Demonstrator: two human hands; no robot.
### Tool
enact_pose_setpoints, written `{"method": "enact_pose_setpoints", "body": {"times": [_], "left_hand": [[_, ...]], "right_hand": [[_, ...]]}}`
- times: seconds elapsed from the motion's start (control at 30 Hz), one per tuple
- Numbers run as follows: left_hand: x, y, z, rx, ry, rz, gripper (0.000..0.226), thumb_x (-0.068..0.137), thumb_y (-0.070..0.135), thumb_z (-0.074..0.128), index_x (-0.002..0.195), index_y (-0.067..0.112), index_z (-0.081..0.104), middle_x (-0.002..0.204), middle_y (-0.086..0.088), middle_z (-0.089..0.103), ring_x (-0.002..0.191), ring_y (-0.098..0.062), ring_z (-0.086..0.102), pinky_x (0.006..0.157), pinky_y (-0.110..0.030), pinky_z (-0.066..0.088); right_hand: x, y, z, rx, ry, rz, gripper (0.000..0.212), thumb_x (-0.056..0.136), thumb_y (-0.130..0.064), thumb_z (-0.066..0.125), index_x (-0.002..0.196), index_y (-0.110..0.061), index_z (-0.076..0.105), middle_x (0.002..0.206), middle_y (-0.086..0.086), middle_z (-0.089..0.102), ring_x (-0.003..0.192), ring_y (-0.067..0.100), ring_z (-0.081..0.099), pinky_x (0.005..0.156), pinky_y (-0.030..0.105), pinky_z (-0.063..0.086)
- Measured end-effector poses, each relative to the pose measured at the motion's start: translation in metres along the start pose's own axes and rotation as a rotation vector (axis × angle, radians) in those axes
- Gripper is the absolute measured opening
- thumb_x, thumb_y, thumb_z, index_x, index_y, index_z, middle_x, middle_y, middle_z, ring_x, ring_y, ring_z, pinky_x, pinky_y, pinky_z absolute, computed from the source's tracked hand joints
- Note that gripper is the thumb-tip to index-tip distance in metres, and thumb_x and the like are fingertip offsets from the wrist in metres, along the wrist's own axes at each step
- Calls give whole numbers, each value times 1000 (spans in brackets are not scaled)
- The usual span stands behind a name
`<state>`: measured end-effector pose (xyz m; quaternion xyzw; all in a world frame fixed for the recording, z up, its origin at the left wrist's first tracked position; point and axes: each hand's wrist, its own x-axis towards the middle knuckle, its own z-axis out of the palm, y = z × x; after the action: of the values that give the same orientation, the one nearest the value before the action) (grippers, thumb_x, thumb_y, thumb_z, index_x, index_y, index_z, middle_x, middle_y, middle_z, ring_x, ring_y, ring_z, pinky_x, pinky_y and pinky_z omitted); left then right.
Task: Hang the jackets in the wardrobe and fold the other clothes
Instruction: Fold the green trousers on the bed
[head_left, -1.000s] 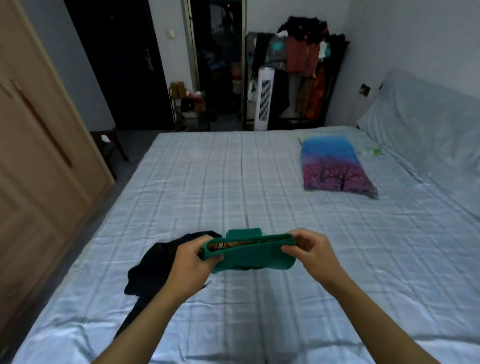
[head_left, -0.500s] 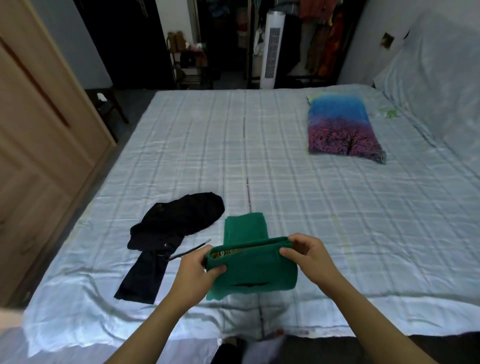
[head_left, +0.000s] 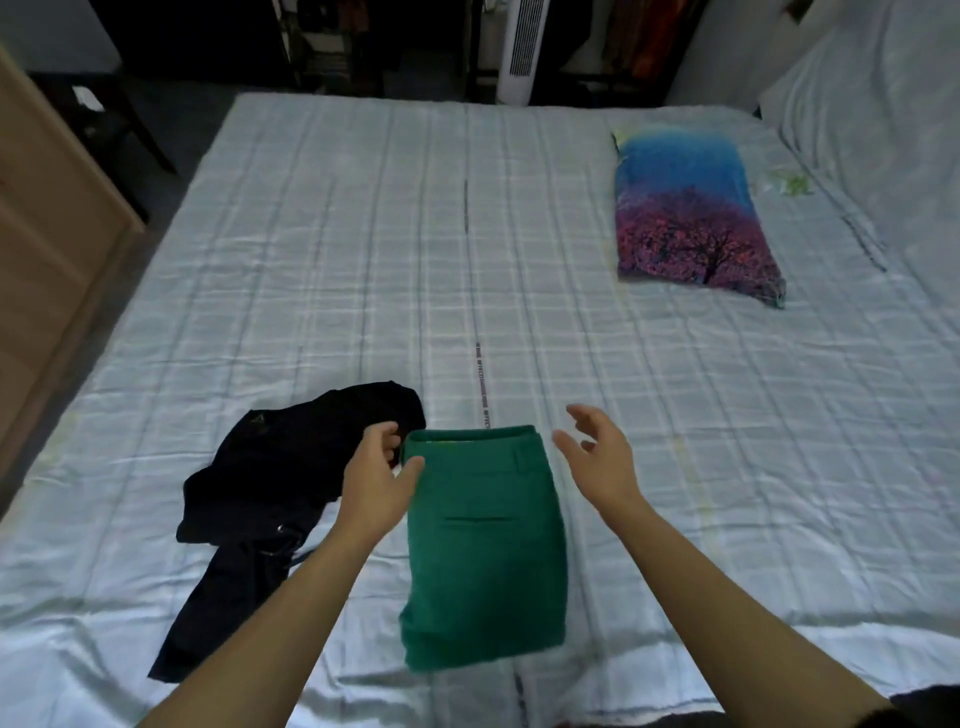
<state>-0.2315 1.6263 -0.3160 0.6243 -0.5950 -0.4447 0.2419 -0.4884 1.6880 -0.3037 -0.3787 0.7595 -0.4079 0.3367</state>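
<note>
Folded green trousers (head_left: 485, 551) lie flat on the bed (head_left: 675, 415) near its front edge, waistband facing away from me. My left hand (head_left: 376, 475) hovers at the waistband's left corner, fingers loosely curled, holding nothing. My right hand (head_left: 597, 457) is spread and empty, just right of the waistband and apart from it. A crumpled black garment (head_left: 291, 467) lies to the left of the green trousers, partly behind my left hand. A folded blue and purple tree-print garment (head_left: 691, 218) rests at the far right of the bed.
A wooden wardrobe (head_left: 47, 249) stands along the left side. Beyond the bed's far edge are a white tower fan (head_left: 522, 49) and a dark rack of hanging clothes. A pale pillow (head_left: 883, 104) fills the far right corner.
Both hands held the green trousers by the waistband above the bed; now the trousers lie flat on the sheet and both hands have let go. The view has tilted downward.
</note>
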Motion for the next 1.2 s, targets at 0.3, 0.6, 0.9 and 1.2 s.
{"method": "enact_pose_setpoints", "body": {"times": [0.3,0.6,0.9,1.2], "left_hand": [[-1,-64,30,210,-155,-102,29,92,18,66,119,10,61,122,-5,61,116,-22,57,96,-33,45],[-50,-135,92,572,-416,159,39,94,34,59,130,23,52,133,7,49,126,-14,42,104,-25,37],[-97,-248,122,902,-606,486,82,61,23,85,137,15,55,144,-8,52,126,-30,56,99,-40,51],[-83,-231,125,934,-473,479,60,34,15,96,85,16,63,79,1,63,69,-21,59,53,-26,46]], "right_hand": [[3,60,32,-122,-37,56,32,95,-16,61,127,-21,58,127,-5,59,118,13,54,98,30,46],[-52,165,72,-496,-399,-140,34,92,-18,65,126,-15,62,133,5,58,124,21,52,110,32,39],[-109,286,72,-922,-699,-423,95,49,-37,90,136,-16,56,142,10,54,123,30,58,98,41,52],[-103,281,88,-1009,-426,-434,63,40,4,84,99,-13,72,96,4,70,88,25,66,70,33,56]]}}
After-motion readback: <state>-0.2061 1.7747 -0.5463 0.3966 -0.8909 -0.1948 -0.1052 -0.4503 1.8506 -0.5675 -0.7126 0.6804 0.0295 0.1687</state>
